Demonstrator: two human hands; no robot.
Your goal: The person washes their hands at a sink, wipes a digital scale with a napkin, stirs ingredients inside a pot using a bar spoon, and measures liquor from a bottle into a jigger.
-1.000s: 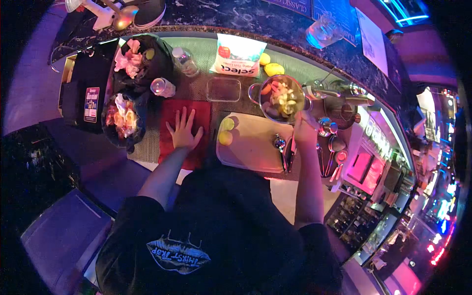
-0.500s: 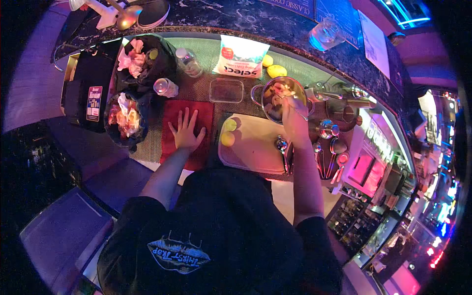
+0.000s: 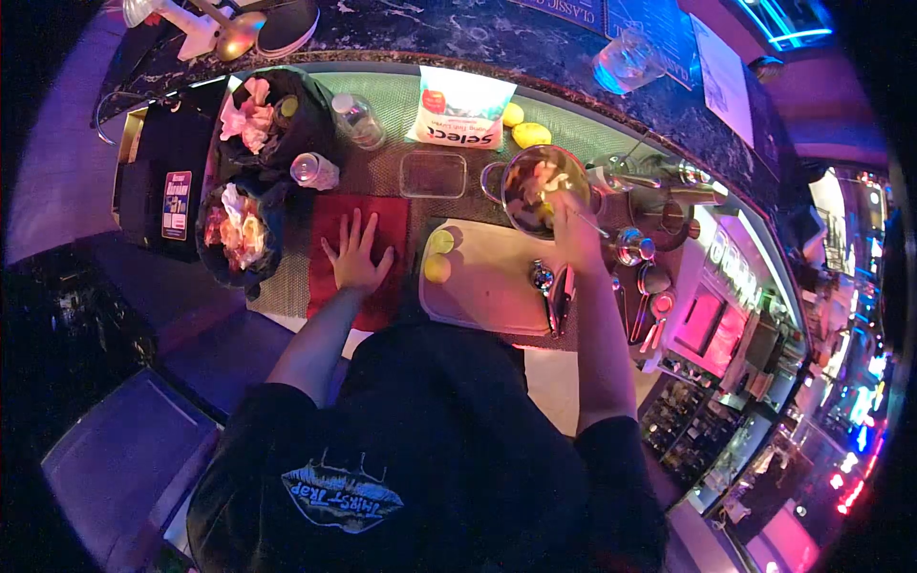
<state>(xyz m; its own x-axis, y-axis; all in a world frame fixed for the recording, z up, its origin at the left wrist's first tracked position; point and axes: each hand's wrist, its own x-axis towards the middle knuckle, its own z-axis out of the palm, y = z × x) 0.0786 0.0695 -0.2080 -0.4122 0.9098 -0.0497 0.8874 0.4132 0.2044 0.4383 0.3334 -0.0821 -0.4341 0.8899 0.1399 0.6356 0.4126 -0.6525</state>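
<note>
While right hand [image 3: 575, 227] hangs over pot [image 3: 521, 218], bag [image 3: 463, 103] reads "Select".

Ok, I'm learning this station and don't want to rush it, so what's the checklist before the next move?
1. Left hand clear of the pot: ok, spread flat on the red cloth.
2. Right hand at the pot: ok, over its near side.
3. Fruit pieces inside the pot: ok.
4. Right hand's grip: cannot tell, fingers hidden.
5. Cutting board cleared: not ok, two citrus pieces lie on it.
</note>
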